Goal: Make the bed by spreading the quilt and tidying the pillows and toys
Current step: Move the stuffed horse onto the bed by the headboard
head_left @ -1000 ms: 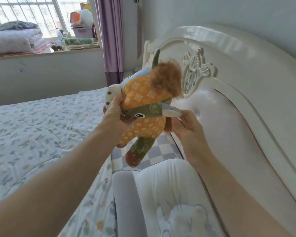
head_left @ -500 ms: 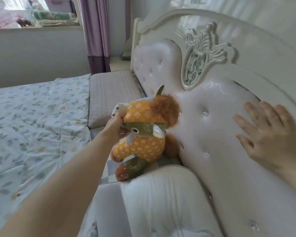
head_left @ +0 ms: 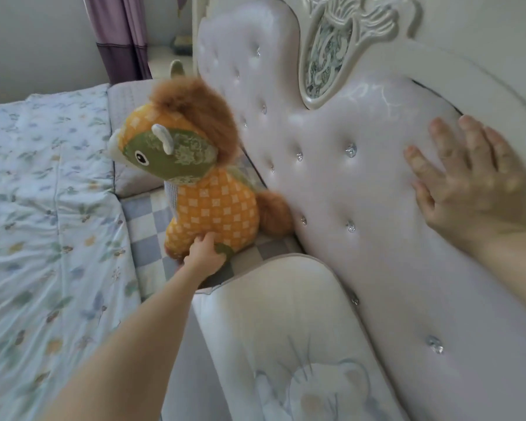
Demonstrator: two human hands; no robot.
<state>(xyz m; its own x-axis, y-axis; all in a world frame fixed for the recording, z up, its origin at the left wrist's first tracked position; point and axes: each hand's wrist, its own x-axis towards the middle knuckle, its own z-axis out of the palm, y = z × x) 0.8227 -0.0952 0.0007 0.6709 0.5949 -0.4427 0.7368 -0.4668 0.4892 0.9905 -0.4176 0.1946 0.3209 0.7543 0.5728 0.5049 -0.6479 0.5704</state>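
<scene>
The floral quilt (head_left: pixel 43 223) lay spread over the left of the bed, somewhat wrinkled but in place, so that step looked done. Beside it the plush toy (head_left: pixel 195 177) sat upright on a checked pillow (head_left: pixel 146 235), its mane and tail against the tufted headboard (head_left: pixel 331 177). The left hand (head_left: pixel 204 253) gripped the toy at its base, apparently seating it. Nearer the camera stood a white pillow (head_left: pixel 286 329) printed with a bear, leaning against the headboard. Far right, the right hand (head_left: pixel 471 180) pressed flat on the padding, fingers spread, holding nothing. By my judgement little remained beyond releasing the toy and any final straightening.
</scene>
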